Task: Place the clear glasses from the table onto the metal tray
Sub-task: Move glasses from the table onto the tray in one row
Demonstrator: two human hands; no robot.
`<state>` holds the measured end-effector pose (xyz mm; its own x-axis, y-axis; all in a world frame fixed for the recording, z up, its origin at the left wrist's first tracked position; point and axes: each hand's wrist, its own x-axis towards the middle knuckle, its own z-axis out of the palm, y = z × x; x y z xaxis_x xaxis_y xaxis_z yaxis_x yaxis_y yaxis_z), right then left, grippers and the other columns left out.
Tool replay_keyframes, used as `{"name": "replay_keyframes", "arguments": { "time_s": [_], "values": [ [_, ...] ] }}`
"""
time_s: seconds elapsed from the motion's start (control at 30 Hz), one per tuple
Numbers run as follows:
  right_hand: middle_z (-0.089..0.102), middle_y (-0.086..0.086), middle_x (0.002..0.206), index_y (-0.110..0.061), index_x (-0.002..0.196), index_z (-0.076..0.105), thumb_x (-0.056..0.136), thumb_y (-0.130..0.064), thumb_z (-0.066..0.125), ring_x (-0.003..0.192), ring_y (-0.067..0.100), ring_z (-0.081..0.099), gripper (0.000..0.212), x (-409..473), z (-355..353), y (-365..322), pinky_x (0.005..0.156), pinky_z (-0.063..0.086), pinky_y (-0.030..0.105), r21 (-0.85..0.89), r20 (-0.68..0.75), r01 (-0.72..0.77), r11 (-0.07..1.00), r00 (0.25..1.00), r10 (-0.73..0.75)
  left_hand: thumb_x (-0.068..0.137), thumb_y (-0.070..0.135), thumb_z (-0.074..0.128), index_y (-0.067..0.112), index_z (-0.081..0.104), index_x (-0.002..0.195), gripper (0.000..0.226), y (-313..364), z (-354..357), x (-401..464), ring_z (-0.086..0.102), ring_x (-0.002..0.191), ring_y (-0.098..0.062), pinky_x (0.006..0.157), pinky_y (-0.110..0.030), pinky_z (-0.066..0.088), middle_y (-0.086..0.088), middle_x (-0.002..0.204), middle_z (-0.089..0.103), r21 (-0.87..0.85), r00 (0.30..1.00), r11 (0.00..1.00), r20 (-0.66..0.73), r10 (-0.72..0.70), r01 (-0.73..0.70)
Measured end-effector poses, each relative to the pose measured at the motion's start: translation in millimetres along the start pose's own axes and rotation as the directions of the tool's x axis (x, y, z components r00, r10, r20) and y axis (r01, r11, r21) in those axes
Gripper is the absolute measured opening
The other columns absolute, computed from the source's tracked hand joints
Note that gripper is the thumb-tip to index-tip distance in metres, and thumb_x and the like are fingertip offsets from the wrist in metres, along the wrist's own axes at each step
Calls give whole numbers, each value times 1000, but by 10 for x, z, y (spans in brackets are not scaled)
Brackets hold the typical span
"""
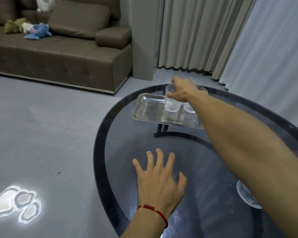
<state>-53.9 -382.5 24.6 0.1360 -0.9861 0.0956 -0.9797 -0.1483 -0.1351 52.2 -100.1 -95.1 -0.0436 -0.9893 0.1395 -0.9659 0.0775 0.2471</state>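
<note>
A metal tray lies at the far side of the dark glass table. Two ribbed clear glasses stand on it: one at the middle and a second just right of it, mostly hidden behind my arm. My right hand reaches over the tray with thumb and fingers around the rim of the middle glass. A third clear glass shows at the near right, partly covered by my right forearm. My left hand rests flat on the table with fingers spread, a red cord on its wrist.
A brown sofa with plush toys stands beyond the grey floor at the left. Curtains hang behind the table. The table's dark frame shows through the glass. A bright light patch lies on the floor at lower left.
</note>
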Motion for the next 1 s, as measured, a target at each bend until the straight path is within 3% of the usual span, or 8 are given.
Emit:
{"name": "replay_keyframes", "arguments": {
  "time_s": [0.17,0.27,0.43,0.67,0.83,1.0],
  "values": [
    [57,18,137,-12,140,43,97,-48,55,125,42,51,57,-44,49,41,106,40,55,-25,29,2,1000,1000,-2,89,59,29,32,38,145,63,0,-5,-1,31,145,-40,107,-76,14,-9,157,39,5,1000,1000,-7,-1,1],
    [50,17,147,-9,146,40,99,-40,50,135,38,46,56,-236,8,-32,115,30,53,-63,-42,57,996,997,-60,89,58,30,31,39,144,62,-6,-7,4,34,142,-39,106,-75,16,-9,154,42,16,999,1000,-34,5,-4],
    [54,16,138,-11,137,49,97,-26,49,127,35,49,44,-813,-116,-172,112,32,50,-155,-80,140,978,985,-154,90,59,25,32,33,147,63,-22,24,2,29,143,-38,107,-75,12,-8,156,36,29,999,1000,-34,4,-3],
    [61,11,131,-16,127,60,92,-30,51,125,34,52,39,-2023,-466,-205,107,38,51,-198,-3,185,963,982,-189,89,63,33,34,40,140,60,25,-81,-1,20,145,-36,106,-70,20,-8,157,32,98,1000,995,-13,-8,9],
    [66,2,122,-23,121,64,90,-33,55,118,27,55,34,-3182,-585,175,108,34,43,-77,-146,119,990,981,-130,94,56,41,30,39,144,56,284,-229,-195,14,149,-34,109,-68,22,-8,159,30,68,999,997,5,41,-42],
    [67,5,122,-18,115,71,86,-29,65,123,29,54,31,-4021,-583,694,113,31,46,-22,-393,-83,996,917,68,91,38,53,27,44,142,53,658,-452,-508,28,138,-24,106,-50,34,0,140,52,-203,974,952,-61,220,-228]
  ]
}}
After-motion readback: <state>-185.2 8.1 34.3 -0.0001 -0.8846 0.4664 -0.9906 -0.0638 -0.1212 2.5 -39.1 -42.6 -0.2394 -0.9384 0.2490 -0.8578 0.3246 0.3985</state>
